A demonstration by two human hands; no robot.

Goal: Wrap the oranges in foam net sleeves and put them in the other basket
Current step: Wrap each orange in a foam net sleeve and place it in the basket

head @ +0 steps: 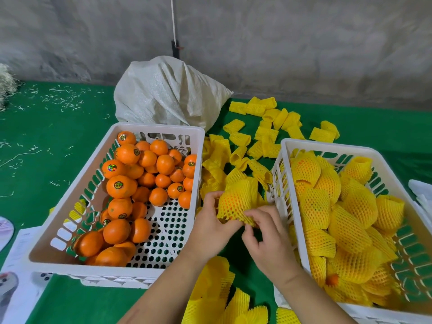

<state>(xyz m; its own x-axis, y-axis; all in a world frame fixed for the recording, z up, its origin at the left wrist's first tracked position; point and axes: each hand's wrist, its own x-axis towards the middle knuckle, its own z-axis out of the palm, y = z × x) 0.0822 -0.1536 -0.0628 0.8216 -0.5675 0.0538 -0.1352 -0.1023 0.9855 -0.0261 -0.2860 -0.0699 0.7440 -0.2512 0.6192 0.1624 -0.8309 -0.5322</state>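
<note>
Behind the two baskets, a lumpy white woven sack (168,92) leans against the grey wall, and loose yellow foam net sleeves (264,136) lie scattered over the green table covering (46,141), filling the gap between the baskets and spilling toward the near edge. Printed white paper sheets (21,265) lie under the near left corner. At left, the white perforated plastic basket (149,267) holds bare stickered oranges (145,174), piled toward its far and left sides. At right, the second white slotted basket (287,190) is heaped with oranges wrapped in yellow netting (346,220). Between them, the left hand (211,226) grips a half-sleeved orange (236,204) while the right hand (268,239) pinches the sleeve's lower edge.
</note>
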